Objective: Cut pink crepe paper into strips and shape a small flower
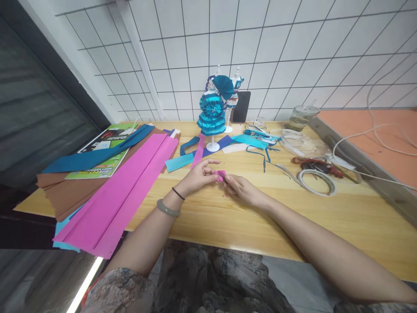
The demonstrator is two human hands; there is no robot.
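Observation:
Between thumb and fingers, my left hand (203,173) pinches a small bright pink piece of crepe paper (220,174) just above the table. My right hand (240,188) is closed and touches the same piece from the right. A thin dark tool (223,177) pokes out of its fingertips onto the pink paper; its kind is too small to tell. Beyond both hands stands a miniature dress form (212,114) on a white base, dressed in pleated teal paper with a round paper fan. Tiny reddish scraps (225,195) lie below my fingers.
Long pink paper sheets (127,191), brown sheets (68,191) and a teal strip (97,154) overlap a green magazine (112,134) at left. At right lie a tape roll (316,182), red-handled tools (317,167) and a cup (302,116). A phone (241,107) leans on the wall.

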